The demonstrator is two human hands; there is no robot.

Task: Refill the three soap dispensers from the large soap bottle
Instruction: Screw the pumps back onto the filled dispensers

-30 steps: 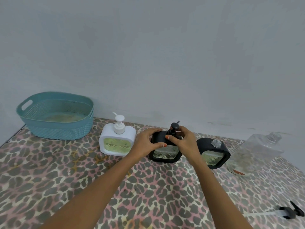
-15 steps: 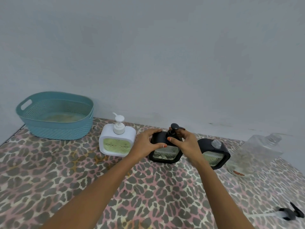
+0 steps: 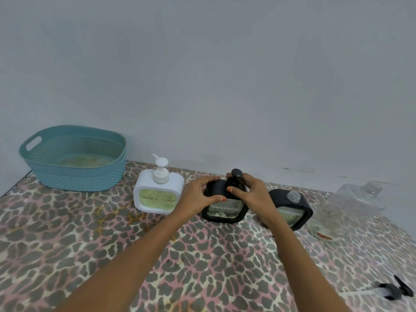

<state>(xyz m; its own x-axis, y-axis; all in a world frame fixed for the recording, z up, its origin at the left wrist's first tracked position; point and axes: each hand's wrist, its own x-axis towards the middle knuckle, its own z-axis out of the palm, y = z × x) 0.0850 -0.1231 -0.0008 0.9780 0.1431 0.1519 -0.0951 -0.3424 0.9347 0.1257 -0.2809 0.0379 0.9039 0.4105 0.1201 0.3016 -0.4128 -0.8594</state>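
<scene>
**Containers.** A white square plastic soap dispenser (image 3: 157, 195) with a white pump stands upright. Its front window shows green soap filling nearly the whole pane.

Just to its right stands a black square dispenser with a clear patterned window (image 3: 225, 210). The contents look pale, and the level cannot be told. The left hand (image 3: 199, 195) grips its upper left corner, fingers curled over the top and thumb on the front face. The right hand (image 3: 252, 193) pinches the collar of the black pump (image 3: 235, 179) seated in its neck, thumb in front and fingers curled behind.

A second black square dispenser (image 3: 295, 208) stands just beside it on the right, partly behind the right wrist. Its clear threaded neck is uncovered, and pale green liquid shows in the window.

The large clear plastic soap bottle (image 3: 351, 208) lies tilted at far right with its uncapped neck toward the wall. It looks nearly empty, with residue near the base.

A teal perforated plastic basket (image 3: 78, 179) sits at far left. Something pale yellowish lies in its bottom and cannot be identified.

**Surface and room.** All items rest on a leopard-print cloth (image 3: 90, 244). A loose black pump with a white tube (image 3: 394, 291) lies on it at lower right, well apart from the dispensers. A plain pale grey wall (image 3: 202, 75) stands behind.
</scene>
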